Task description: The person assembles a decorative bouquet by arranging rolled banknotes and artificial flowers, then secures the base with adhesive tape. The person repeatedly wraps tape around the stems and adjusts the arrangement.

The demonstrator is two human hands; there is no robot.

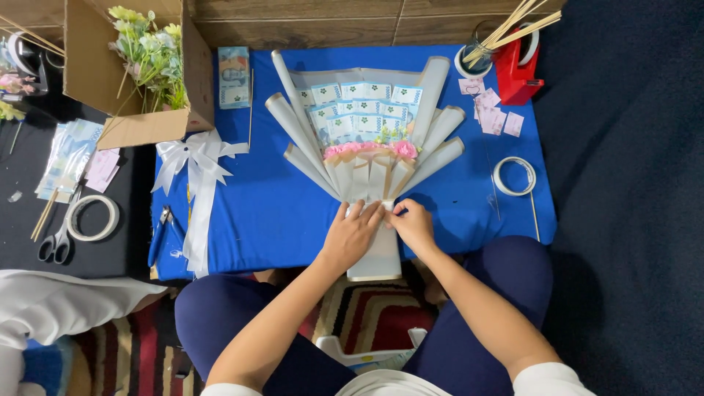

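A fan-shaped bouquet [367,125] of pale wrapping paper holds several folded banknotes and small pink flowers, and lies flat on a blue board [271,213]. My left hand [350,235] presses flat on the bouquet's narrow neck, where the paper gathers into the white handle [378,264]. Just to its right, my right hand [413,224] pinches the paper at the same neck, fingers closed on it. The handle sticks out over the board's near edge, towards my knees.
A white ribbon bow [198,158] lies left of the bouquet. A cardboard box [147,125] with flowers stands at upper left. A red tape dispenser [517,70], a jar of sticks [477,55], paper slips and a tape roll [515,176] are on the right. Scissors [57,242] and tape lie far left.
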